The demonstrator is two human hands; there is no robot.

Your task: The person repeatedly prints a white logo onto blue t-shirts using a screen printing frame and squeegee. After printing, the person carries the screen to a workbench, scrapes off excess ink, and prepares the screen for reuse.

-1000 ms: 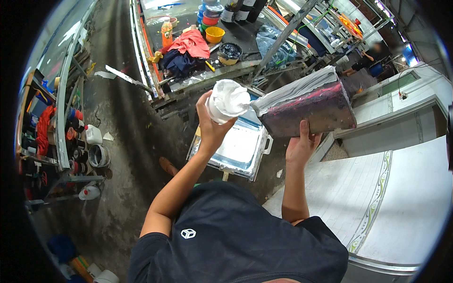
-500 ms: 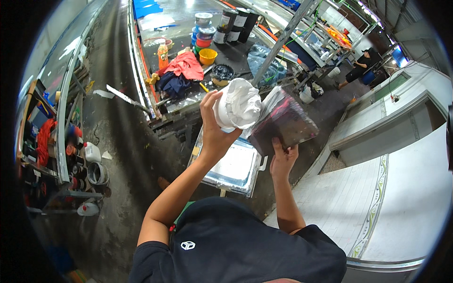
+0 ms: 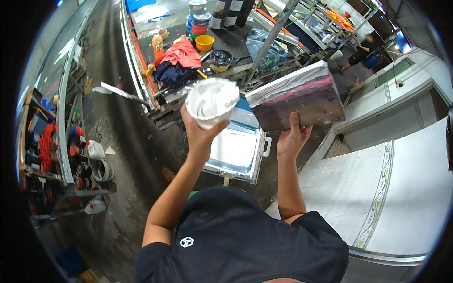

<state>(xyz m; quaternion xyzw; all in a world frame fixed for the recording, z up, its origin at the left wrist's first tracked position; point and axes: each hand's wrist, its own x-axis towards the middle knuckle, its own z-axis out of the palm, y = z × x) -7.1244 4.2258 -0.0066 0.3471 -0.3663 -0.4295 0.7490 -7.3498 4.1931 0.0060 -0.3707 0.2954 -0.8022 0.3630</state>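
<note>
A white plastic tub (image 3: 211, 101), with thick white paste inside, is gripped from its near side by my left hand (image 3: 200, 134). Its mouth tilts upward. Farther right, my right hand (image 3: 293, 139) pinches the lower edge of a flat, ink-stained rectangular board (image 3: 302, 104), thumb on the near face. Grey, pink and dark smears cover this board, and white paste coats its upper edge. The tub and board are apart. Below and between them lies a framed printing screen (image 3: 258, 160) with a pale middle, partly hidden by the tub and my left hand.
On the worktable ahead are a red cloth (image 3: 181, 53), a yellow bowl (image 3: 205, 43), a tub of dark ink (image 3: 220, 58) and an orange bottle (image 3: 157, 46). Shelving with containers stands left, including a white jug (image 3: 96, 149). A person (image 3: 368, 47) sits far right.
My left hand has drawn the tub left and tipped it more upright. The board has moved right, away from the tub, and its stained face is turned more toward me.
</note>
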